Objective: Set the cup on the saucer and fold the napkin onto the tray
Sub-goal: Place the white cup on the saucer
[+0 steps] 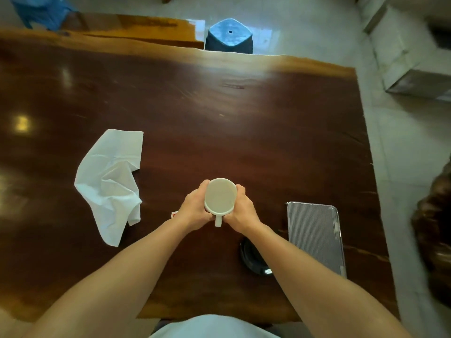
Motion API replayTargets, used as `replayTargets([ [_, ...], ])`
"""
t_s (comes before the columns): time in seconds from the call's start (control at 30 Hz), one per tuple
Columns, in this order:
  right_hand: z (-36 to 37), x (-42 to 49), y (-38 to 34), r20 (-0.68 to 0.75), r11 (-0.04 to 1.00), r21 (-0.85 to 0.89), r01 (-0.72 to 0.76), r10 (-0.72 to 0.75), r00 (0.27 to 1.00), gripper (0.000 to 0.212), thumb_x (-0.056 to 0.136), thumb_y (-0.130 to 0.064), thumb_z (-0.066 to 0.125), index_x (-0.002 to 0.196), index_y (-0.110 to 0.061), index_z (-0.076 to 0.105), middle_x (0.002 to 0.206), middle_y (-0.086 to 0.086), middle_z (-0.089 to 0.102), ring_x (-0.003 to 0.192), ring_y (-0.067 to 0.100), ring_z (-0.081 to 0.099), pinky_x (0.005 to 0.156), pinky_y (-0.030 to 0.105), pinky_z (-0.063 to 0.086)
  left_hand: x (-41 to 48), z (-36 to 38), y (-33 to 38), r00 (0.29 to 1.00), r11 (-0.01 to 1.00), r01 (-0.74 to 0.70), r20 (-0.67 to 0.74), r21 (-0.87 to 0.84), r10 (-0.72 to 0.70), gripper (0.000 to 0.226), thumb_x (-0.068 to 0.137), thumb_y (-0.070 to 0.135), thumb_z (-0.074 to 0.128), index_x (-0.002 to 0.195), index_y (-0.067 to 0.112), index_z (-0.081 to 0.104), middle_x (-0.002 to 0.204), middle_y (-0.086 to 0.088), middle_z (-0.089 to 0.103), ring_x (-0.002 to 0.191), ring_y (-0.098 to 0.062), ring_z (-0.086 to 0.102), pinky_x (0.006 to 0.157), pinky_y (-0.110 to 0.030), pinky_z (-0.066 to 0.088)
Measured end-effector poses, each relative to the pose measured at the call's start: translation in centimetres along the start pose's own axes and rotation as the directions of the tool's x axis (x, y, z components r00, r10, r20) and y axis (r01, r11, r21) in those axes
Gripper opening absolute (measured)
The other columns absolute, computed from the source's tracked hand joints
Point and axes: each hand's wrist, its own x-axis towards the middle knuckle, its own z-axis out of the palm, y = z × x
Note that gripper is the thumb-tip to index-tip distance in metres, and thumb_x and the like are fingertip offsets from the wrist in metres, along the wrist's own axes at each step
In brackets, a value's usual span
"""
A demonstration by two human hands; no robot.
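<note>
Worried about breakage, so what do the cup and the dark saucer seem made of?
The cup: white, matte, thick rim, probably ceramic, possibly plastic. The saucer: black, glossy, with a bright glint, likely glazed ceramic or glass; the right forearm partly hides it.

Looks like a home dining or living room.
Big glossy dark slab-wood table (pixel 219 106) with a raw edge fills the frame, pale shiny floor tiles (pixel 317 32) around it. Blue plastic stool (pixel 229 35) top centre, second blue stool (pixel 41 11) top left, another polished wood slab (pixel 136 28) beyond the table. Dark carved wood piece (pixel 434 215) at right edge, blurred. Table carries household tableware: white cup (pixel 220 196), crumpled white napkin (pixel 109 184), ribbed tray (pixel 314 235), dark saucer (pixel 249 257) part-hidden under a forearm.
</note>
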Motion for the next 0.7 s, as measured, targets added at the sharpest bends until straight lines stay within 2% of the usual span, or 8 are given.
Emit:
replayTargets([
  [0.07, -0.8, -1.4, 1.3, -0.028, 1.000, 0.012, -0.014, 0.014, 1.000, 0.080, 0.076, -0.033, 0.084, 0.136, -0.021, 0.032, 0.119, -0.002, 0.056, 0.104, 0.014, 0.059, 0.079, 0.030, 0.055, -0.6, 1.5, 0.9, 1.000, 1.000, -0.020, 0.013, 0.006, 0.020, 0.079, 0.063, 0.030, 0.092, 0.126, 0.034, 0.044, 0.115, 0.007, 0.063, 0.104, -0.012, 0.062, 0.085, -0.037, 0.057],
  [0.2, -2.3, -3.9, 4.2, -0.053, 0.998, 0.028, -0.050, 0.051, 0.997, 0.083, 0.075, -0.033, 0.085, 0.137, -0.021, 0.031, 0.120, -0.001, 0.057, 0.105, 0.014, 0.059, 0.078, 0.029, 0.053, -1.8, 4.6, 2.8, 0.997, 0.999, -0.044, 0.067, -0.008, 0.044, 0.081, 0.066, 0.027, 0.093, 0.129, 0.032, 0.044, 0.119, 0.007, 0.061, 0.108, -0.012, 0.061, 0.083, -0.028, 0.051],
  [0.37, -3.4, -6.4, 7.4, -0.078, 0.997, 0.003, -0.073, 0.073, 0.994, 0.084, 0.074, -0.033, 0.086, 0.137, -0.021, 0.031, 0.119, -0.001, 0.056, 0.102, 0.014, 0.058, 0.069, 0.023, 0.047, -3.3, 7.7, 4.4, 0.994, 1.000, -0.031, 0.105, 0.001, 0.031, 0.085, 0.067, 0.023, 0.093, 0.135, 0.031, 0.041, 0.123, 0.008, 0.058, 0.111, -0.010, 0.056, 0.088, -0.029, 0.049],
  [0.57, -3.4, -8.1, 10.2, -0.099, 0.995, -0.041, -0.088, 0.083, 0.992, 0.081, 0.073, -0.030, 0.085, 0.134, -0.023, 0.033, 0.117, 0.000, 0.057, 0.099, 0.016, 0.059, 0.073, 0.029, 0.050, -5.1, 10.3, 5.0, 0.994, 1.000, -0.030, 0.103, -0.001, 0.030, 0.092, 0.068, 0.023, 0.091, 0.143, 0.031, 0.038, 0.125, 0.003, 0.060, 0.113, -0.015, 0.058, 0.089, -0.032, 0.051],
  [0.7, -3.1, -8.9, 11.8, -0.089, 0.995, -0.035, -0.092, 0.088, 0.992, 0.082, 0.073, -0.029, 0.085, 0.135, -0.023, 0.033, 0.118, 0.000, 0.057, 0.102, 0.016, 0.060, 0.083, 0.035, 0.057, -6.3, 11.7, 5.3, 0.994, 1.000, -0.010, 0.108, -0.005, 0.011, 0.096, 0.069, 0.020, 0.090, 0.148, 0.031, 0.037, 0.129, 0.003, 0.059, 0.116, -0.014, 0.057, 0.092, -0.031, 0.049],
])
